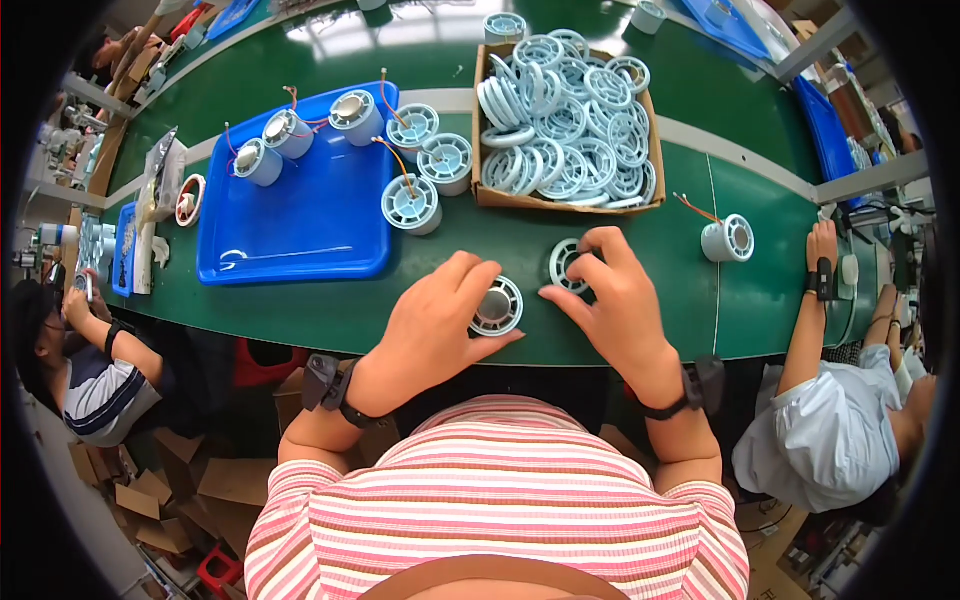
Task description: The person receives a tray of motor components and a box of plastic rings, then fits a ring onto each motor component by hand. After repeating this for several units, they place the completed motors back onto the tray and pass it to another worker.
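My left hand (425,312) is closed around a round light-blue housing (497,308) with a grey metal centre and a slotted rim, close to the table's near edge. Just right of it, my right hand (622,298) pinches a light-blue spoked ring (562,266) between thumb and fingers. The ring is tilted and stands apart from the housing. Beyond both hands, a cardboard box (530,201) is heaped with similar light-blue rings (562,118).
A blue tray (300,225) at left carries several wired cylindrical housings (288,133). More wired housings (412,205) stand between tray and box. Another wired housing (728,239) stands at right on the green table (660,230). People work on either side.
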`<action>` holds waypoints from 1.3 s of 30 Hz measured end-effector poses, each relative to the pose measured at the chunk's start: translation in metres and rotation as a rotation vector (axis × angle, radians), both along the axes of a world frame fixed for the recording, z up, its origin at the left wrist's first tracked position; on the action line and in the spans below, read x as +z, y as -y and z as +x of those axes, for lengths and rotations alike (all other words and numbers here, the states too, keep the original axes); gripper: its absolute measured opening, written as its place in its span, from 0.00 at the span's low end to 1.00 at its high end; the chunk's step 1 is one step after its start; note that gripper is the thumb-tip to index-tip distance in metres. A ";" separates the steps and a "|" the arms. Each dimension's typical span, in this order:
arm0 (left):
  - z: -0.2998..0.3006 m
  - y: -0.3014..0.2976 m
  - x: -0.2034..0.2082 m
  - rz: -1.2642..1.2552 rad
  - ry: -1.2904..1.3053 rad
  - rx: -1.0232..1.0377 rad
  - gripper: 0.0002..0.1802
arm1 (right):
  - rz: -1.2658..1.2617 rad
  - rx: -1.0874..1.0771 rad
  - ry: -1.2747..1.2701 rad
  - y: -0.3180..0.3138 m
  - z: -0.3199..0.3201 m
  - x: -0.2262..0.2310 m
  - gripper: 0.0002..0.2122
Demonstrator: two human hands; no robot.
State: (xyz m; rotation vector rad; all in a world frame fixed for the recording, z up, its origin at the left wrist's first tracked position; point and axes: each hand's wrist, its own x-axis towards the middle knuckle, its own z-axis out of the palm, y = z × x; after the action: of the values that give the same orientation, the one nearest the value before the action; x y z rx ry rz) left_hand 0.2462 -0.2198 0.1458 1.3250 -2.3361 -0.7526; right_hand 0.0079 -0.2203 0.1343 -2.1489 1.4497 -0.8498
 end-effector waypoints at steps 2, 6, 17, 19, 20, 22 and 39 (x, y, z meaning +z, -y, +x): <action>-0.001 0.000 -0.001 0.084 -0.027 0.020 0.39 | -0.011 -0.041 -0.108 -0.002 -0.001 -0.020 0.16; 0.009 0.003 0.004 0.324 -0.135 0.041 0.40 | 0.014 -0.054 0.016 -0.006 -0.012 -0.016 0.21; -0.004 0.003 -0.022 1.010 -0.746 0.076 0.40 | 0.040 0.074 0.198 -0.010 -0.015 -0.018 0.30; -0.012 0.001 -0.026 1.001 -0.790 0.086 0.40 | 0.046 0.023 0.367 -0.018 -0.005 -0.001 0.30; -0.015 0.000 -0.028 0.991 -0.828 0.084 0.39 | 0.052 0.033 0.366 -0.019 0.002 0.000 0.30; -0.020 0.001 -0.031 0.984 -0.870 0.075 0.38 | -0.005 0.068 0.273 -0.020 0.014 0.001 0.30; -0.022 0.006 -0.036 0.848 -0.811 0.000 0.34 | 0.123 0.137 0.219 -0.014 0.013 0.006 0.30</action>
State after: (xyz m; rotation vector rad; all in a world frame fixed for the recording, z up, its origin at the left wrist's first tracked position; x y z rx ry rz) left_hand 0.2245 -0.2257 0.1099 0.9625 -1.3810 -1.9631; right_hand 0.0205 -0.2068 0.1406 -1.9703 1.2003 -0.8898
